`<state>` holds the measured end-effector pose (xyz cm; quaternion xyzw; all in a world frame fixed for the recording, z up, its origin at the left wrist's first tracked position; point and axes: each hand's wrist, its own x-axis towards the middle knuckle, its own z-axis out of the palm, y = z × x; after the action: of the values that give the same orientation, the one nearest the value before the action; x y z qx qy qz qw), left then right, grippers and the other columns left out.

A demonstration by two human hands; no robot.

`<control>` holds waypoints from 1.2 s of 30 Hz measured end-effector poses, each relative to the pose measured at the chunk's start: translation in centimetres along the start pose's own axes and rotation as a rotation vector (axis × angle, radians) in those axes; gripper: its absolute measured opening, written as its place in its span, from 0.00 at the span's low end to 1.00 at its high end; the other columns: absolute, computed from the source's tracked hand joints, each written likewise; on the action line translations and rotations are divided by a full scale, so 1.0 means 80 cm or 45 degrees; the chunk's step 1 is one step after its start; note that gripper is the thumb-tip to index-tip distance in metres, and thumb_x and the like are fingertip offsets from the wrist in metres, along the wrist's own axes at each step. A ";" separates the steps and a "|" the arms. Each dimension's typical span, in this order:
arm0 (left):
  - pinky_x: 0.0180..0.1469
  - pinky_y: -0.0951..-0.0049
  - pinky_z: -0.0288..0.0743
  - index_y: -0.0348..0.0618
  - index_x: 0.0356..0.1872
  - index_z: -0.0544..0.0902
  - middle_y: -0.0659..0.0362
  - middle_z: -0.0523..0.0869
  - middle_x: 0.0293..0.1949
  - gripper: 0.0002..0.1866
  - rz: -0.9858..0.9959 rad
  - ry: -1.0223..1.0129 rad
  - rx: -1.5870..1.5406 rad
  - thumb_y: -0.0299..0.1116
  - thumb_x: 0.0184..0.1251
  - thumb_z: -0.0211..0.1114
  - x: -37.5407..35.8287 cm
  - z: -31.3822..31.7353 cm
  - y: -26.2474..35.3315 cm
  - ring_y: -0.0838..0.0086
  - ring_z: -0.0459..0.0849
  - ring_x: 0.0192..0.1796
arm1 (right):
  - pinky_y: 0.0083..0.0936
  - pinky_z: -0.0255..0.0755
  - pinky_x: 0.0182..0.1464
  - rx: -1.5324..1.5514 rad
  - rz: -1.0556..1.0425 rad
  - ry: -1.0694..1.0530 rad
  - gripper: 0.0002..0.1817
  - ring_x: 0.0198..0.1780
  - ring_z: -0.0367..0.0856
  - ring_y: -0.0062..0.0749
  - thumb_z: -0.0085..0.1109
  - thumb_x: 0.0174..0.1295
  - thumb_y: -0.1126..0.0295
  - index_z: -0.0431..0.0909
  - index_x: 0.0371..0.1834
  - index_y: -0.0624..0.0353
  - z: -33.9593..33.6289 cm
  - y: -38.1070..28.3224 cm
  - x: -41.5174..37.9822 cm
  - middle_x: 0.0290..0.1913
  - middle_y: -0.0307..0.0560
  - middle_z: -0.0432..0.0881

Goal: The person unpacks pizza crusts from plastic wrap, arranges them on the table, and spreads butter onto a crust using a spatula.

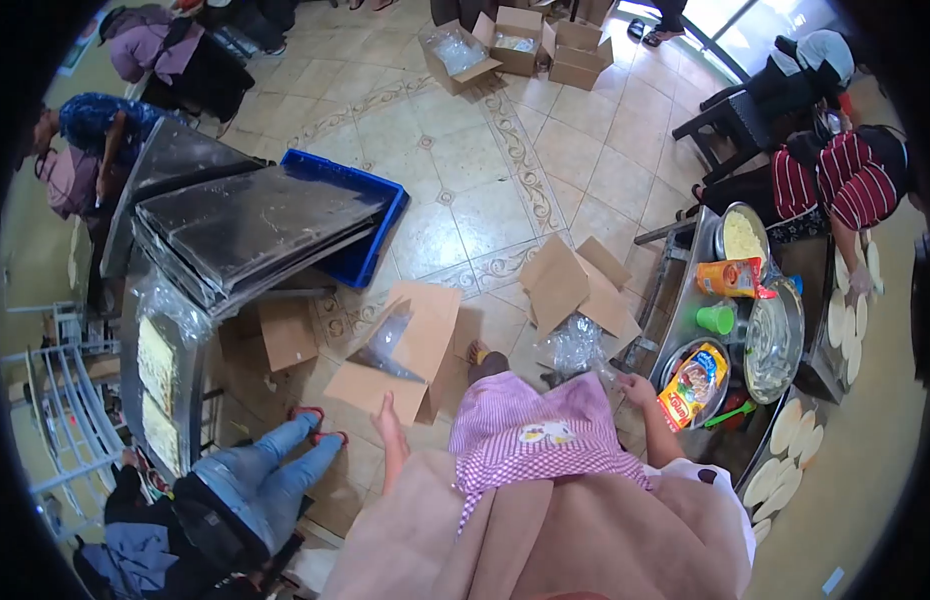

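My left hand (389,424) is raised beside the near edge of an open cardboard box (430,335), its fingers stretched upward. Clear plastic (390,335) shows inside that box. On the other side of my apron, my right hand (640,389) has its fingers curled at the edge of a clear plastic bag (577,345). The bag lies at the near side of another cardboard box (567,280) with its flaps spread. Close to my right hand, a metal bowl (720,392) holds a yellow and red food pouch (693,385).
At right, a metal table (685,268) carries a bowl of grated food (742,236), an orange pouch (727,278), a green cup (716,319) and a large basin (775,345). Stacked dark trays (255,220) and a blue crate (385,225) stand left. Several people work around me.
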<state>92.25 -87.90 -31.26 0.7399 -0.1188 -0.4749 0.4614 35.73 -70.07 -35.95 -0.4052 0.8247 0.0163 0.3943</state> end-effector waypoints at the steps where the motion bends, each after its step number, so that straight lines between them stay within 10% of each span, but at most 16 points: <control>1: 0.57 0.69 0.70 0.28 0.54 0.76 0.52 0.80 0.52 0.23 0.018 -0.034 0.015 0.27 0.58 0.69 0.012 0.016 0.018 0.68 0.79 0.52 | 0.26 0.77 0.38 0.063 0.029 0.083 0.15 0.33 0.82 0.26 0.58 0.60 0.66 0.79 0.47 0.61 0.009 0.013 -0.012 0.34 0.46 0.83; 9: 0.55 0.70 0.72 0.29 0.53 0.77 0.53 0.82 0.50 0.22 0.165 -0.265 -0.117 0.28 0.58 0.69 0.114 0.209 0.152 0.69 0.80 0.51 | 0.27 0.74 0.34 0.815 0.325 -0.088 0.11 0.31 0.80 0.26 0.57 0.60 0.68 0.81 0.42 0.62 0.049 -0.024 -0.081 0.31 0.43 0.83; 11: 0.54 0.71 0.72 0.29 0.52 0.78 0.54 0.82 0.49 0.21 0.179 -0.301 -0.085 0.28 0.58 0.69 0.137 0.260 0.185 0.69 0.80 0.49 | 0.31 0.74 0.35 0.788 0.117 0.023 0.13 0.30 0.80 0.30 0.61 0.57 0.64 0.82 0.40 0.62 0.176 0.076 -0.044 0.30 0.45 0.84; 18: 0.53 0.71 0.73 0.29 0.52 0.78 0.54 0.83 0.49 0.22 0.211 -0.284 -0.189 0.28 0.57 0.71 0.196 0.419 0.263 0.70 0.81 0.48 | 0.35 0.75 0.42 0.261 0.092 -0.483 0.19 0.37 0.82 0.36 0.58 0.55 0.59 0.80 0.46 0.58 -0.039 -0.091 0.110 0.39 0.52 0.84; 23: 0.55 0.70 0.72 0.32 0.54 0.76 0.55 0.81 0.51 0.23 0.148 -0.326 -0.306 0.27 0.57 0.70 0.253 0.533 0.305 0.69 0.80 0.50 | 0.37 0.74 0.41 0.072 -0.062 0.146 0.19 0.40 0.83 0.48 0.58 0.56 0.55 0.81 0.42 0.57 -0.236 -0.251 0.330 0.36 0.57 0.83; 28: 0.55 0.70 0.72 0.28 0.52 0.78 0.53 0.81 0.50 0.24 0.106 -0.264 -0.307 0.31 0.56 0.72 0.307 0.670 0.372 0.69 0.79 0.50 | 0.23 0.73 0.47 0.748 -0.427 0.109 0.15 0.43 0.80 0.23 0.49 0.69 0.68 0.74 0.56 0.60 -0.420 -0.468 0.444 0.38 0.43 0.83; 36: 0.50 0.64 0.74 0.39 0.59 0.71 0.56 0.81 0.50 0.31 -0.079 -0.381 -0.397 0.49 0.61 0.67 0.470 0.845 0.405 0.68 0.80 0.51 | 0.23 0.73 0.48 0.579 -0.133 0.161 0.17 0.44 0.80 0.24 0.53 0.66 0.66 0.75 0.55 0.59 -0.371 -0.475 0.450 0.38 0.43 0.83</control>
<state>65.46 -167.23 -36.10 0.5840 -0.0883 -0.6061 0.5327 29.74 -129.46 -28.29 -0.3484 0.8080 -0.2156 0.4234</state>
